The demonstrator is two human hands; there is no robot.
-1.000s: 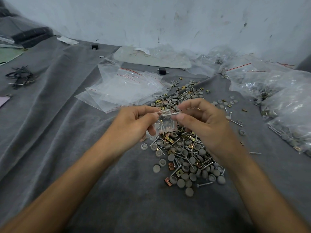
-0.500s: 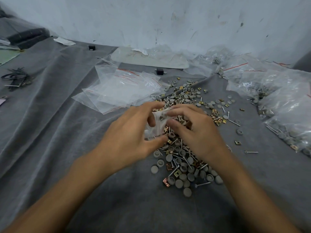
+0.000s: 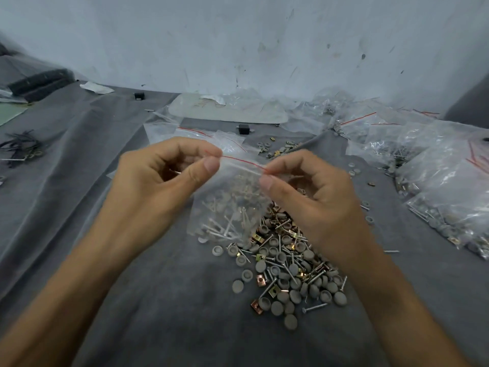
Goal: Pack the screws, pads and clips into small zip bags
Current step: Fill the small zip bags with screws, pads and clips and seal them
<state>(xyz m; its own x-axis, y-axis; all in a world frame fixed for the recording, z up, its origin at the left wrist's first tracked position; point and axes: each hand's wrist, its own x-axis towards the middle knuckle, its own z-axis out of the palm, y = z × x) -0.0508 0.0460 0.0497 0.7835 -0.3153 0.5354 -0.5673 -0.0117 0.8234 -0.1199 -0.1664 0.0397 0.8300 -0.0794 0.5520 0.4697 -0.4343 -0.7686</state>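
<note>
A small clear zip bag (image 3: 230,207) with a red line along its top hangs in the air between my hands. Screws and grey pads lie inside it near the bottom. My left hand (image 3: 161,186) pinches the bag's top left corner between thumb and forefinger. My right hand (image 3: 309,197) pinches the top right end of the zip strip the same way. Below and to the right, a loose pile of screws, grey round pads and brass clips (image 3: 285,268) is spread on the grey cloth (image 3: 132,300).
Empty zip bags (image 3: 169,128) lie behind my hands. Filled bags (image 3: 444,181) are heaped at the right. A white wall (image 3: 238,35) closes the back. Black ties (image 3: 21,147) and a dark block (image 3: 39,83) sit at the far left, and a small black part (image 3: 244,129) lies behind.
The hands have risen from the pile, lifting the filled bag. They moved apart along its top edge, and the bag now hangs stretched between both pinches.
</note>
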